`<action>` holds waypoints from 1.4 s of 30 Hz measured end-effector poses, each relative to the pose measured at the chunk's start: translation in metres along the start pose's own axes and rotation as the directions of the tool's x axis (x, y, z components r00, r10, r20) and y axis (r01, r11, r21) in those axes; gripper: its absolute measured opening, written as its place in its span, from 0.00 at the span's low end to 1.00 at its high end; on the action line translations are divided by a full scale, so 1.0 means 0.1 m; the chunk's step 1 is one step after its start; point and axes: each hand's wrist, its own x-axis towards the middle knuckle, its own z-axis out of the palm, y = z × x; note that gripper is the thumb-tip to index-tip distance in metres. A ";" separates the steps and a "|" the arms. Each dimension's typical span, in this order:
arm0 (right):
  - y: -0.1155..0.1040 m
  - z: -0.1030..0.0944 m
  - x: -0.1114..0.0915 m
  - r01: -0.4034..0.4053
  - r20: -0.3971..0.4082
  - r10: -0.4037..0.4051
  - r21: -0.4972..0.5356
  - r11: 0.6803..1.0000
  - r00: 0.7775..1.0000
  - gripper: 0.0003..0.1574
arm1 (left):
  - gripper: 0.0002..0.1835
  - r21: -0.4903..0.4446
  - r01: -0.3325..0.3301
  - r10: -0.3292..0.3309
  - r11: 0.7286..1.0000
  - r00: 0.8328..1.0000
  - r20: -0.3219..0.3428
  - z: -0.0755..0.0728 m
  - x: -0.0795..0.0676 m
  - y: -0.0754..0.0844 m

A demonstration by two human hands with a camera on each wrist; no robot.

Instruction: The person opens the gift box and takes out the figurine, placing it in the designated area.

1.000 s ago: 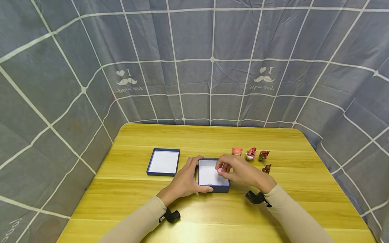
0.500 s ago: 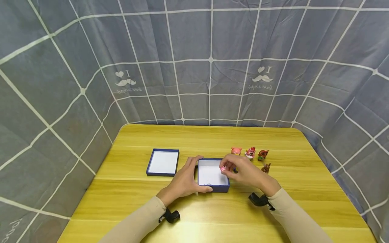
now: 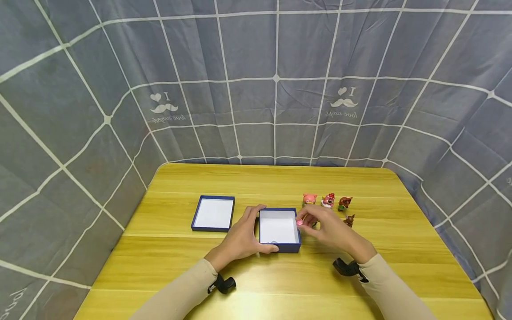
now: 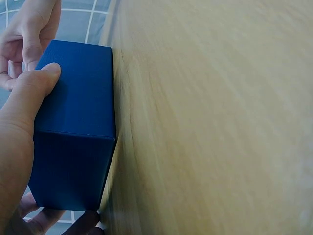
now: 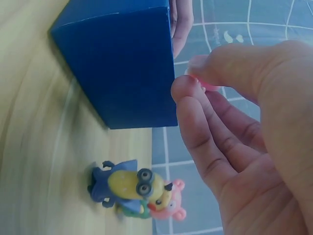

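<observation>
An open blue box [image 3: 290,248] with a white inside stands on the table. My left hand [image 3: 242,235] grips its left side, thumb on the front wall and fingers at the back. In the left wrist view the thumb presses the blue wall [image 4: 80,93]. My right hand [image 3: 330,229] pinches a small pink object [image 3: 299,222] right at the box's right rim; the fingers cover most of it. In the right wrist view, a yellow and blue Minion figurine [image 5: 122,183] stands below this hand, beside the box, with a pink-headed figurine [image 5: 171,203] behind it.
Left of the box lies a blue square lid [image 3: 214,213], white inside up. Behind the right hand stand a pink figurine [image 3: 310,199], a red and white one [image 3: 328,201] and a brown and green one [image 3: 345,203]. Nearer is a small brown figurine [image 3: 349,220].
My right hand has moved right with the pink object, from over the inside of the box to its right rim. The left hand keeps its grip on the box.
</observation>
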 end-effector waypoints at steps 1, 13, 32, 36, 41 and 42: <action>0.01 0.00 -0.01 0.001 -0.006 -0.001 -0.004 1.000 1.000 0.14 | 0.70 0.001 -0.001 0.001 1.000 1.000 0.000 0.00 0.00 0.00; 0.10 -0.03 -0.11 0.023 -0.041 -0.024 -0.021 1.000 0.999 0.13 | 0.70 0.000 -0.009 0.009 1.000 1.000 -0.011 0.00 0.00 0.01; 0.24 -0.04 -0.27 -0.054 -0.052 0.050 -0.066 0.996 0.997 0.16 | 0.69 0.018 -0.020 0.021 1.000 1.000 -0.018 0.01 0.00 0.01; 0.27 -0.04 -0.32 -0.080 -0.036 0.078 -0.059 0.995 0.996 0.14 | 0.69 0.022 -0.016 0.016 1.000 1.000 -0.011 0.01 0.00 0.00; 0.29 -0.05 -0.35 -0.102 -0.027 0.101 -0.060 0.993 0.995 0.14 | 0.70 0.010 -0.011 0.011 1.000 1.000 -0.007 0.01 0.01 0.00; 0.28 -0.05 -0.35 -0.104 -0.028 0.103 -0.062 0.993 0.994 0.14 | 0.70 0.008 -0.009 0.009 1.000 1.000 -0.007 0.01 0.01 0.00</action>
